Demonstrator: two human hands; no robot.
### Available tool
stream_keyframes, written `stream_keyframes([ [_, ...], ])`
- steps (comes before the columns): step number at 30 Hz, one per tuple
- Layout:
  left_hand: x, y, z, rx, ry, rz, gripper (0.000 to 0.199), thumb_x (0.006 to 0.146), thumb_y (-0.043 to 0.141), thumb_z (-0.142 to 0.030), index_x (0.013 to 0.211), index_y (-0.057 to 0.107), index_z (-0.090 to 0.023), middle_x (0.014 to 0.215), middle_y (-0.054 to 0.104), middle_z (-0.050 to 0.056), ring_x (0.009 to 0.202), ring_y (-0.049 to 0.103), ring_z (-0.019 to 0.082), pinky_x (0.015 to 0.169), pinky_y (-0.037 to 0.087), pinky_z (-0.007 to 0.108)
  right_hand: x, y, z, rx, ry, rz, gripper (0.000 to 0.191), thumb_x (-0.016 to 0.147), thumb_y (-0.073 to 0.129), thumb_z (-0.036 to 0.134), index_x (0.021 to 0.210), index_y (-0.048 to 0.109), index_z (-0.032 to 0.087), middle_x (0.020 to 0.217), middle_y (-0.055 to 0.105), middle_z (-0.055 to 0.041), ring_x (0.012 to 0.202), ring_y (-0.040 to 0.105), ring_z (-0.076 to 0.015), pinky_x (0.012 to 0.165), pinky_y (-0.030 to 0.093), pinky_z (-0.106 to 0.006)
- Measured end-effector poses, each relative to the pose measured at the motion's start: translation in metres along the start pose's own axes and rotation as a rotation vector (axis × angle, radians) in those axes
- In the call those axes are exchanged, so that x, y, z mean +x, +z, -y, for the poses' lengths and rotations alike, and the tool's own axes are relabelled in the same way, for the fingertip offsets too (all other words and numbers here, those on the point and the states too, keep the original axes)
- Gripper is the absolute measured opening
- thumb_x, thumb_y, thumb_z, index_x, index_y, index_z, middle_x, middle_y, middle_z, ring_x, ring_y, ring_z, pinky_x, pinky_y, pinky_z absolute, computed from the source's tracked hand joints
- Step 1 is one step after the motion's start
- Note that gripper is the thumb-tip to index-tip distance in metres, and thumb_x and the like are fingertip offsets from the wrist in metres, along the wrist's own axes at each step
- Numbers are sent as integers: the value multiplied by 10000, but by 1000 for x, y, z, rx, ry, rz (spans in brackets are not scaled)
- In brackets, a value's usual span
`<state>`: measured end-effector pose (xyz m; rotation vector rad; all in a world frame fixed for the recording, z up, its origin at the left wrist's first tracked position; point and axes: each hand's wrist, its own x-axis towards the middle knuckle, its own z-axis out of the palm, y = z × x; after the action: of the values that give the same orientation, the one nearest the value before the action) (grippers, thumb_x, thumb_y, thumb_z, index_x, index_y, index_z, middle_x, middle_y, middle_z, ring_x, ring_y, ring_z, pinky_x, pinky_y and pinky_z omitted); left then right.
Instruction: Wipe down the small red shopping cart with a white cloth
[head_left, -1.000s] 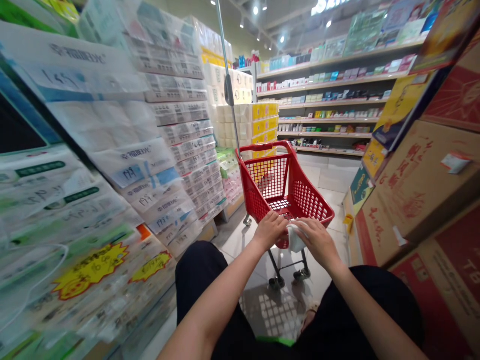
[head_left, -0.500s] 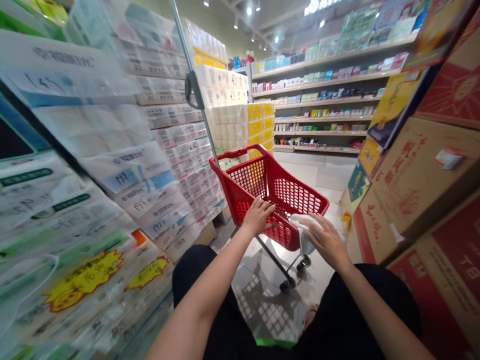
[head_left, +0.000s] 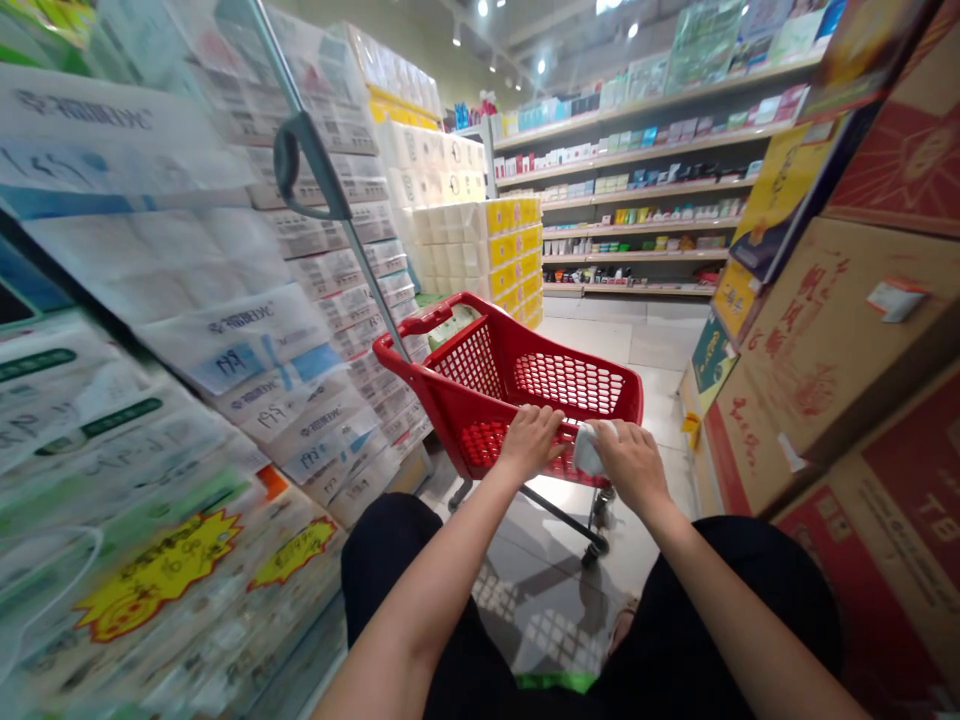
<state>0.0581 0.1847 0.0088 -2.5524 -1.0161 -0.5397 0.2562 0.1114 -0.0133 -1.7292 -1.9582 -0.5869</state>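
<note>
A red plastic shopping cart (head_left: 450, 400) with grid sides stands in front of me, and a grey metal pole (head_left: 367, 270) slants up from its handle end. My left hand (head_left: 529, 442) grips the cart's near top rim, fingers over the edge. Just to its right, my right hand (head_left: 631, 466) holds a white cloth (head_left: 589, 450) against the same rim near the cart's right corner. Part of the cloth is hidden under the fingers. The inside of the basket shows only partly.
Stacked packs of tissue paper (head_left: 277, 350) line the left side, with yellow price signs (head_left: 161, 570) low down. Cardboard cartons (head_left: 847, 350) are piled on the right. Beyond the cart, shelves (head_left: 637, 185) hold small boxed goods. Tiled floor (head_left: 652, 340) runs between.
The cart has turned, its handle end and pole swinging left and nearer. My right hand has moved left with the cloth, closing round it by the rim. My left hand has shifted slightly right.
</note>
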Motion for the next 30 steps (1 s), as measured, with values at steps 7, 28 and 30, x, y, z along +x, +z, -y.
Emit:
stream_keyframes([
  [7, -16, -18, 58, 108, 39, -75, 391, 962, 529, -433, 1304, 531, -242, 1401, 513, 75, 1338, 414, 270, 1189, 225, 487, -12, 2, -64, 104, 16, -24, 413, 1012, 340, 478, 1327, 533, 294, 1269, 612, -58, 1228, 484, -252, 1098, 298, -444],
  [28, -13, -29, 26, 92, -131, -60, 728, 857, 696, -450, 1451, 348, -210, 1313, 545, 124, 1065, 583, 264, 924, 424, 369, 14, -1, -13, 126, -46, -68, 466, 966, 372, 229, 1415, 477, 295, 1253, 632, -93, 1195, 525, -257, 1098, 298, -476],
  [30, -11, -28, 23, 84, -132, -62, 729, 853, 699, -460, 1447, 358, -210, 1296, 555, 120, 1052, 583, 265, 922, 422, 368, 0, 2, -44, 104, 21, -89, 465, 971, 362, 255, 1420, 469, 311, 1274, 626, -84, 1208, 522, -259, 1093, 300, -493],
])
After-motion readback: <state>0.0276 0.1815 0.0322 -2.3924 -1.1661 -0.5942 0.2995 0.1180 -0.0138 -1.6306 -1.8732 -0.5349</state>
